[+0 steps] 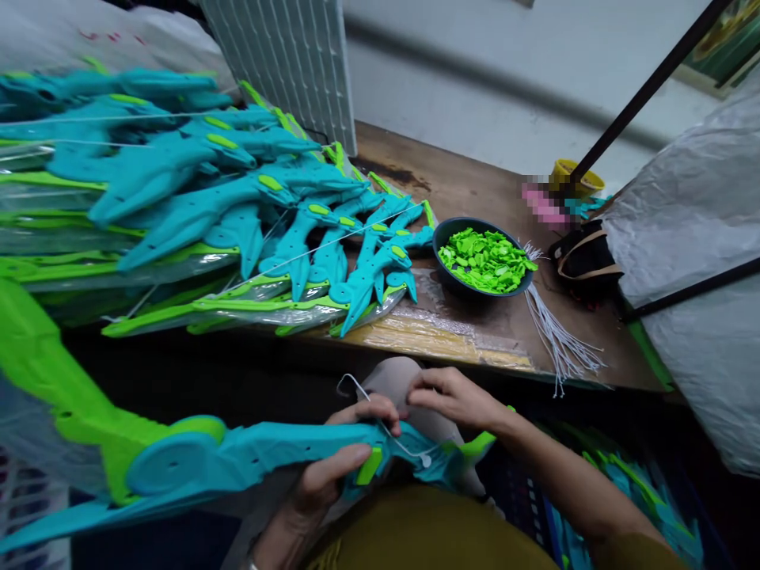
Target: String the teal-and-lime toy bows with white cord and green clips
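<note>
A blue and green plastic toy bow [285, 445] lies across my lap, its green limb reaching toward the left edge. My left hand [332, 467] is closed around the bow near its middle, the thumb by a small green piece [369, 465]. A white cord [360, 388] with a knob at one end loops past my left fingers and over the bow. My right hand [454, 400] is just right of the left fingertips, above the bow, with its fingers curled together. Whatever those fingers may pinch is hidden.
Many similar bows [178, 190] are heaped on the table at left. A dark bowl [439, 245] of green pieces stands beside a bundle of white cords [555, 336]. A black bag [587, 257] and a yellow container [577, 178] are farther right. More bows [647, 499] sit low at right.
</note>
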{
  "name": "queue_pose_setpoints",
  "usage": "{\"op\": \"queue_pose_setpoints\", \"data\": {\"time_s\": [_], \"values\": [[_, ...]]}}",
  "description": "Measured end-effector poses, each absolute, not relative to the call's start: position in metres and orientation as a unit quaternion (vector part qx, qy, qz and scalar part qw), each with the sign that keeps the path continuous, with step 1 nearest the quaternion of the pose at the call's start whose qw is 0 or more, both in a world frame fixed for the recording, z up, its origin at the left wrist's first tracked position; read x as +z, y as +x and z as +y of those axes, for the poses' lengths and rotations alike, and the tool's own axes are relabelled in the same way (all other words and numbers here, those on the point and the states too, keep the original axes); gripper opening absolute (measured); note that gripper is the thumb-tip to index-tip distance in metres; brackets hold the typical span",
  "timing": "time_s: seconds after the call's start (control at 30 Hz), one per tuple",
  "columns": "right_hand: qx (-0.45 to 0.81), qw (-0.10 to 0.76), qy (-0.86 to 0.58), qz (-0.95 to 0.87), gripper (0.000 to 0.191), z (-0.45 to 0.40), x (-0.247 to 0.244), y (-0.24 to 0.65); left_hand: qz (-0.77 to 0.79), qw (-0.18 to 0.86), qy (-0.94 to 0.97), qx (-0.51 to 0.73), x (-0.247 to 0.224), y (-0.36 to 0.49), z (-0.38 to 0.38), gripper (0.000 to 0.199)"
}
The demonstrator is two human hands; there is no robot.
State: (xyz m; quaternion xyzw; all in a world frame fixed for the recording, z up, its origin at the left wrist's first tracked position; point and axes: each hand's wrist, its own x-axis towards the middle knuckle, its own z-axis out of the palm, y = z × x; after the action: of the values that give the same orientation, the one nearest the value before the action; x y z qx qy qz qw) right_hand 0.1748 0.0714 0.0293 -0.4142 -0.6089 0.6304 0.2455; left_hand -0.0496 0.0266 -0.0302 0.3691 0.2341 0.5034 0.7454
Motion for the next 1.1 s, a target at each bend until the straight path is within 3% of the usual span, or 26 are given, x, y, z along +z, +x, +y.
{"op": "queue_pose_setpoints", "data": {"time_s": [0.13, 0.23, 0.43, 0.83, 0.97, 1.1], "values": [[0.723, 0.270, -0.398, -0.496, 0.059, 0.100, 0.013, 0.135, 0.170, 0.746, 0.442, 0.469, -0.024, -0.040, 0.025, 0.034], [0.766, 0.320, -0.372, -0.416, 0.064, 0.108, 0.012, 0.103, 0.189, 0.758, 0.448, 0.435, -0.016, -0.040, 0.022, 0.034], [0.771, 0.429, -0.329, -0.337, 0.054, 0.125, 0.034, 0.083, 0.215, 0.757, 0.430, 0.441, -0.009, -0.047, 0.012, 0.031], [0.703, 0.546, -0.327, -0.319, 0.029, 0.156, 0.094, 0.104, 0.209, 0.743, 0.402, 0.493, -0.017, -0.046, 0.009, 0.024], [0.529, 0.611, -0.400, -0.432, 0.018, 0.125, 0.131, 0.166, 0.312, 0.716, 0.303, 0.547, 0.001, -0.061, 0.011, 0.014], [0.086, 0.667, -0.537, -0.509, 0.012, 0.072, 0.166, 0.250, 0.409, 0.608, 0.241, 0.636, 0.023, -0.097, 0.011, 0.021]]}}
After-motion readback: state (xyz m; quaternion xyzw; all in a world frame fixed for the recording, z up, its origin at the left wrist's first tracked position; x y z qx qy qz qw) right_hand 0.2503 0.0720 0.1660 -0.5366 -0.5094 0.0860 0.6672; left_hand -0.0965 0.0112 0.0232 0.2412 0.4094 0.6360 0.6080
